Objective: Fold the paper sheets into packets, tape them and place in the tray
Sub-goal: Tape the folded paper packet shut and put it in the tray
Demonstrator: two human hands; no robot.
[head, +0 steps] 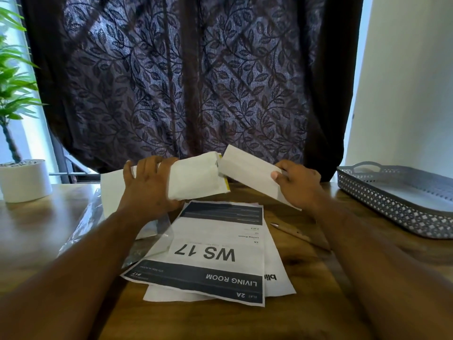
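My left hand grips a folded white paper packet with a yellow edge, held above the wooden table. My right hand pinches a second folded white packet that tilts up to the left, its tip meeting the first packet. Beneath them lies a loose stack of printed sheets, the top one reading "WS 17" and "LIVING ROOM". The grey perforated tray stands at the right of the table with nothing seen inside it.
A pen lies on the table right of the sheets. Clear plastic wrap sits under my left forearm. A white pot with a green plant stands at the far left. A dark patterned curtain hangs behind the table.
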